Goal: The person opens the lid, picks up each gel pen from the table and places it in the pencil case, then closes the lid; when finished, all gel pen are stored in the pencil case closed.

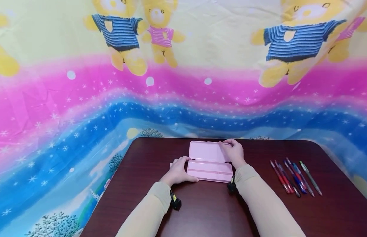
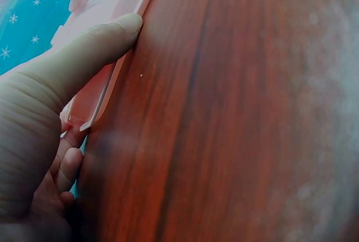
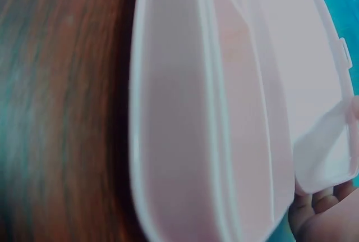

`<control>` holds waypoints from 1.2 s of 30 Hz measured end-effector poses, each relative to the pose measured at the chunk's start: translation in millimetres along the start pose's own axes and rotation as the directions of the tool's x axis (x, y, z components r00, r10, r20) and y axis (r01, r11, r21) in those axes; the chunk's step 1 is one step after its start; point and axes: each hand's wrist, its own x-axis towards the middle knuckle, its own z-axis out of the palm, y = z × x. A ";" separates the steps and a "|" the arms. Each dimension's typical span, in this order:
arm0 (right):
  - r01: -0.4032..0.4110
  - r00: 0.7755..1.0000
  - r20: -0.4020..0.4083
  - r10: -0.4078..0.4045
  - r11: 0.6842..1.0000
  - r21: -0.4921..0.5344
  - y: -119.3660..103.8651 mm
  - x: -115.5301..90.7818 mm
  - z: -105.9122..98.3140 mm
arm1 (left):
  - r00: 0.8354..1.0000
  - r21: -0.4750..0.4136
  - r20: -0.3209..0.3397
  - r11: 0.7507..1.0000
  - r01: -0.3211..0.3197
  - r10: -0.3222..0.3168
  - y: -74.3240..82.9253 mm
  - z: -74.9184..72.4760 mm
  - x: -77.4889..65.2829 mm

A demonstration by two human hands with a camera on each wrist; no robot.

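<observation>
A pink plastic pencil case (image 1: 201, 166) lies opened flat on the table, its lid (image 1: 205, 150) folded back on the far side. Divider walls split the tray into compartments, and no pens show in them. My left hand (image 1: 178, 171) grips the tray's left end; in the left wrist view the thumb (image 2: 101, 42) presses along the near edge while the other fingers curl at the end. My right hand (image 1: 234, 153) holds the lid's right end. In the right wrist view, fingers (image 3: 322, 202) curl under the lid (image 3: 308, 62); the rest of that hand is mostly out of frame.
Several pens, with red, blue and green among their colours, lie side by side on the right of the dark wooden table (image 1: 254, 210). One green pen (image 1: 310, 177) is the outermost. Behind the table hangs a cloth (image 1: 183, 85) printed with bears.
</observation>
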 end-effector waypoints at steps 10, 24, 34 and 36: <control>-0.108 0.994 0.003 0.108 0.992 -0.066 -2.1 -2.1 0.0 | 1.000 0.012 -0.007 1.000 -0.007 0.007 0.6 2.4 1.0; 0.155 0.987 -0.025 -0.160 0.977 -0.147 -8.4 -6.8 -29.9 | 1.000 0.008 0.001 1.000 -0.008 0.008 -3.1 -1.0 0.8; 0.217 0.965 -0.072 -0.254 0.920 -0.326 33.2 -17.3 -122.3 | 1.000 -0.002 0.013 1.000 -0.001 0.001 -2.3 -1.5 -0.3; 0.205 0.967 -0.070 -0.245 0.911 -0.357 42.9 -22.4 -146.1 | 1.000 -0.010 0.015 1.000 -0.007 0.007 -1.4 1.0 -0.3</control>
